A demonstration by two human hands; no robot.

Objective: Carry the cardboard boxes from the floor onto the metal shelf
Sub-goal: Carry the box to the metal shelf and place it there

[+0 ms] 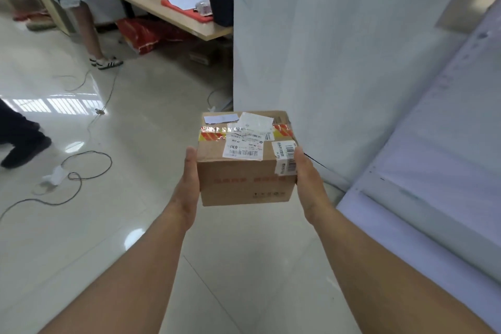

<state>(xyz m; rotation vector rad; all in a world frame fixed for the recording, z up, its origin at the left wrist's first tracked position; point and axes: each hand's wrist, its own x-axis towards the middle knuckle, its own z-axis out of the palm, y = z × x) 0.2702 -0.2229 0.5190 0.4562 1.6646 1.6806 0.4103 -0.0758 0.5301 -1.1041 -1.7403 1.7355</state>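
A small cardboard box (245, 171) with white shipping labels and red-yellow tape on top is held in the air in front of me, above the tiled floor. My left hand (188, 184) presses flat against its left side. My right hand (309, 184) presses against its right side, by a barcode sticker. The box is level. A white metal shelf (423, 176) runs along the right edge of the view, close to my right arm.
A white cloth partition (339, 62) hangs straight ahead. Behind it on the left, a wooden table (173, 12) carries several cardboard boxes. Cables (89, 163) lie looped on the floor at left. One person stands by the table; another person's dark shoe (25, 150) is at far left.
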